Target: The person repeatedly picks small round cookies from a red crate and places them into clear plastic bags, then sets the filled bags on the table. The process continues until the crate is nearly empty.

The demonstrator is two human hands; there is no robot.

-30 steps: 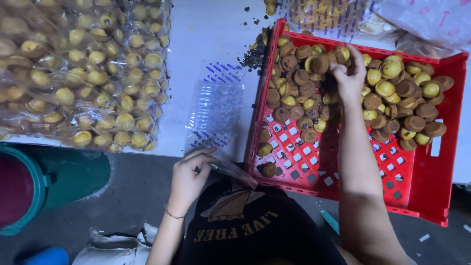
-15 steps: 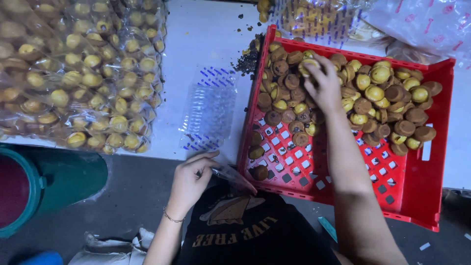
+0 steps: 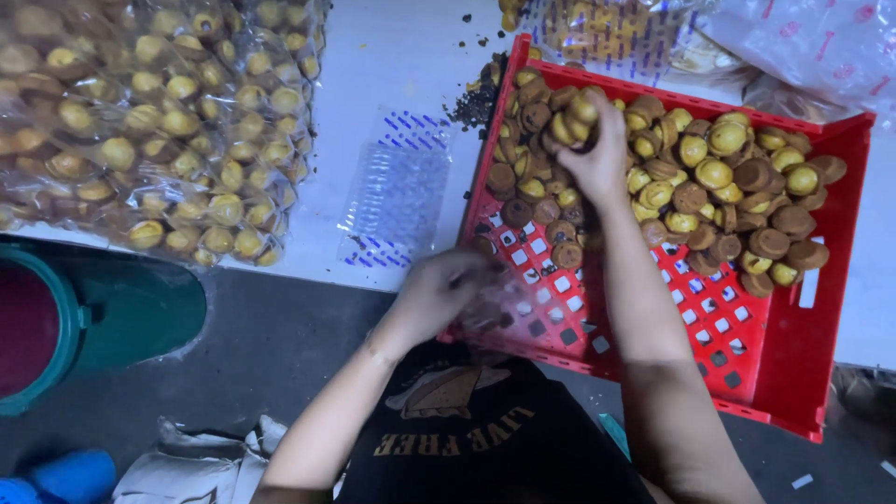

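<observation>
A red perforated plastic crate [image 3: 821, 308] lies on the white table and holds a heap of small round brown and yellow cakes [image 3: 728, 187]. My right hand [image 3: 593, 149] is inside the crate, closed around several cakes near its upper left. My left hand [image 3: 439, 289] is at the crate's near left edge and pinches a clear plastic bag [image 3: 499, 303], which is blurred. Another empty clear bag with blue print [image 3: 397, 191] lies flat on the table to the left of the crate.
Large clear bags full of the same cakes [image 3: 159, 121] fill the table's left side. More filled bags [image 3: 607, 28] lie beyond the crate. A green bucket [image 3: 103, 317] stands on the grey floor at lower left. Crumbs [image 3: 471, 98] are scattered by the crate's corner.
My right hand has moved left across the crate and closed on a handful of cakes. My left hand has lifted the clear bag toward the crate's edge.
</observation>
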